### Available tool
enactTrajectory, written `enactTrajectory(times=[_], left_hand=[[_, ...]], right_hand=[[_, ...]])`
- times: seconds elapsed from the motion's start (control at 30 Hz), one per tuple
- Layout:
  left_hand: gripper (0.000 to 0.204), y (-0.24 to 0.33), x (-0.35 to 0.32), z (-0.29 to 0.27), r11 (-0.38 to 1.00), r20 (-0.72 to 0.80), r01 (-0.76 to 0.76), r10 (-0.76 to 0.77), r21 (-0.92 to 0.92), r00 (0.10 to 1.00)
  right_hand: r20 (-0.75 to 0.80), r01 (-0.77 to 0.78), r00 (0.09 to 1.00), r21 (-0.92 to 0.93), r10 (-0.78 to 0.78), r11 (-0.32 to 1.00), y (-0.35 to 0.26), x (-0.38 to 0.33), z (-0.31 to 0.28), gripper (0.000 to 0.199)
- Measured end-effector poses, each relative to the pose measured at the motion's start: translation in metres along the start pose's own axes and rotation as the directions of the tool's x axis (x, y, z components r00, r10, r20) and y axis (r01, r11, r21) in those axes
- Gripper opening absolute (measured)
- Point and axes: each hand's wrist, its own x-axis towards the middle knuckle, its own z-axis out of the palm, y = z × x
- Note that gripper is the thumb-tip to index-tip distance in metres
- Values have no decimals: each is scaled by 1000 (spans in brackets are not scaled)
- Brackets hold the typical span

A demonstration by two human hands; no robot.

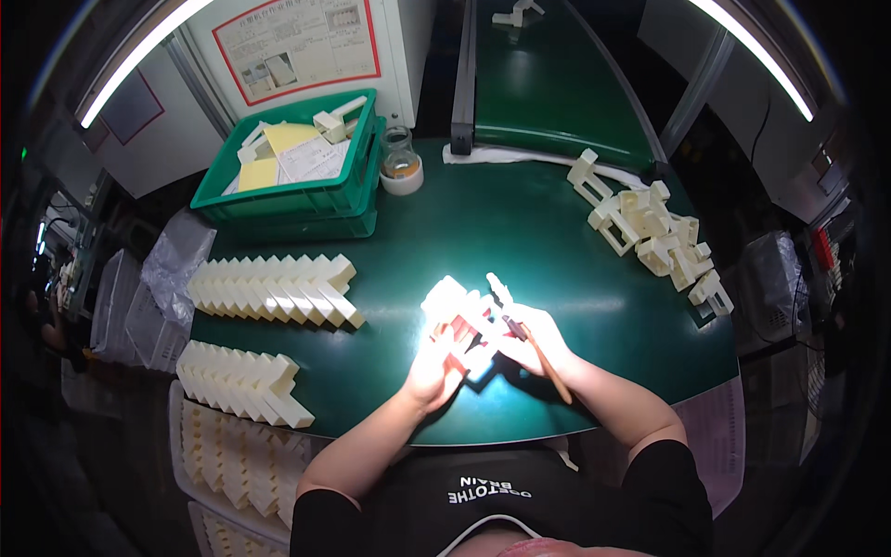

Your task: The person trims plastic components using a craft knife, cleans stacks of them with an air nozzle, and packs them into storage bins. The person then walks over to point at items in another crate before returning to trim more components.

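Note:
Under the bright light in the middle, my left hand (432,367) is closed round a cream plastic part (447,295), whose details are washed out by glare. My right hand (540,339) is closed on a slim brush-like tool (549,369) with a brown handle, a dark middle and a pale upper end. Its handle points down to the right, past the wrist. Both hands are close together, just above the green table (390,232). I cannot tell whether the tool touches the part.
Two rows of nested cream parts (274,290) lie at left. Several loose ones (650,223) are heaped at right. At the back stand a green crate (362,176) with papers and parts, a glass jar (399,158) in a white holder, and a green conveyor belt (557,93).

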Motion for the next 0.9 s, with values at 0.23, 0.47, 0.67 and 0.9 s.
enactTrajectory(times=[0.23,0.47,0.67,0.9], left_hand=[[86,15,0,-16,987,-156,156,-148,42,977],[90,17,3,-16,956,-93,253,-268,-148,959],[89,18,2,-18,938,-79,267,-290,-218,954],[75,18,-1,-10,969,-219,243,-248,-50,944]], right_hand=[[-26,-75,996,367,91,927,-7,-8,-6,11],[-150,10,987,373,50,928,-25,-13,-10,87],[-176,62,984,229,-21,971,-25,-14,-13,55],[-318,297,931,373,-179,879,-30,-15,-8,36]])
